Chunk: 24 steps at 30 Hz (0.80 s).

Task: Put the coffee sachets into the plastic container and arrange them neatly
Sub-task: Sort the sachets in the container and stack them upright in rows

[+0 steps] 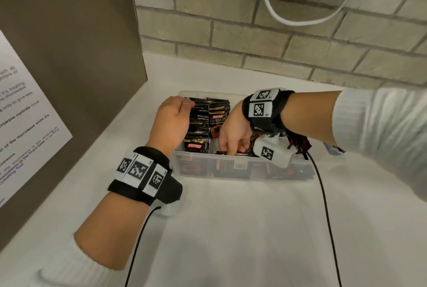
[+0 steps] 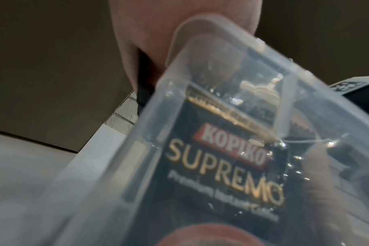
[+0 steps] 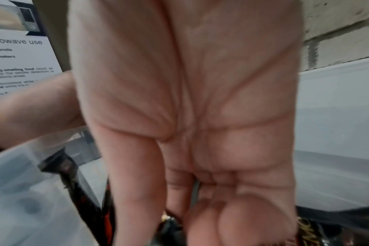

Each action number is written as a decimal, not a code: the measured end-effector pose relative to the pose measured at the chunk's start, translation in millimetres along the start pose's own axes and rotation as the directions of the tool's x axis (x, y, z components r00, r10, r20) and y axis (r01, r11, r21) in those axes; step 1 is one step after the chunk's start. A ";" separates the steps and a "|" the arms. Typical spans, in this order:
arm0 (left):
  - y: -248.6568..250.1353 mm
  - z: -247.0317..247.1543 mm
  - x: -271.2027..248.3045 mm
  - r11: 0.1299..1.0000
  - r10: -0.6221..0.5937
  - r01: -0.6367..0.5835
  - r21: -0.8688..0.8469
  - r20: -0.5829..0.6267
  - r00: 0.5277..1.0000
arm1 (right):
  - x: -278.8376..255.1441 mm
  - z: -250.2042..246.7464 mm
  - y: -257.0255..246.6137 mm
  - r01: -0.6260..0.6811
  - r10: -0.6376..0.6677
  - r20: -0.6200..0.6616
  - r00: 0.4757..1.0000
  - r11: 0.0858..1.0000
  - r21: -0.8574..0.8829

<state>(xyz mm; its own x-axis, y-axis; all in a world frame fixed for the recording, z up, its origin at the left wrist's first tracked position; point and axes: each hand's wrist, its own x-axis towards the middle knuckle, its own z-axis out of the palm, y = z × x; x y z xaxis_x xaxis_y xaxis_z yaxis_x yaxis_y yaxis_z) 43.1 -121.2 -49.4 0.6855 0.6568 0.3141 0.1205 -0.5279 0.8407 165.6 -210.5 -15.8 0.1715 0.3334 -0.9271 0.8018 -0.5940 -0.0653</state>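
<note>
Black coffee sachets [image 1: 200,122] stand packed in the clear plastic container [image 1: 240,172] on the white counter [image 1: 242,229]. Her left hand [image 1: 172,122] curls over the row's far end; the right hand [image 1: 233,135] reaches in, fingers pinching sachets near the front wall

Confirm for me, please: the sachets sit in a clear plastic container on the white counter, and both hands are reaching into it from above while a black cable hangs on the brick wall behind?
Nearly: the cable on the brick wall is white, not black, as the head view shows. The rest holds: sachets in the clear container, left hand and right hand reaching in.
</note>
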 end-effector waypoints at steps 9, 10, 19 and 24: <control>23.7 -12.1 -5.3 0.993 0.026 -0.013 -0.114 0.120 0.992 | -68.8 -17.2 31.4 0.191 -0.215 -0.476 0.853 0.977 -0.099; 30.3 -11.3 -4.8 0.983 0.018 0.011 -0.183 0.160 0.987 | -75.4 -14.4 39.2 0.340 -0.254 -0.559 0.789 0.939 0.054; 77.9 12.6 -23.4 0.796 -0.016 0.393 -0.461 0.633 0.774 | -67.8 29.8 69.0 0.831 -0.302 -0.775 0.555 0.250 0.497; 61.4 22.6 -14.7 0.939 -0.179 0.267 -0.216 0.358 0.917 | -64.2 41.8 85.0 0.264 0.100 -0.655 0.749 0.862 0.433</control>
<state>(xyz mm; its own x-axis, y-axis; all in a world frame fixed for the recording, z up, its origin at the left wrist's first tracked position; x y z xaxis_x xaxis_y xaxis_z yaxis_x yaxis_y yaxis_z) 56.6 -175.4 -12.3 0.8637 0.5037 -0.0200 0.1414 -0.2040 0.9687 198.8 -313.0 22.7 0.5835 0.6700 -0.4588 0.4884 -0.7410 -0.4609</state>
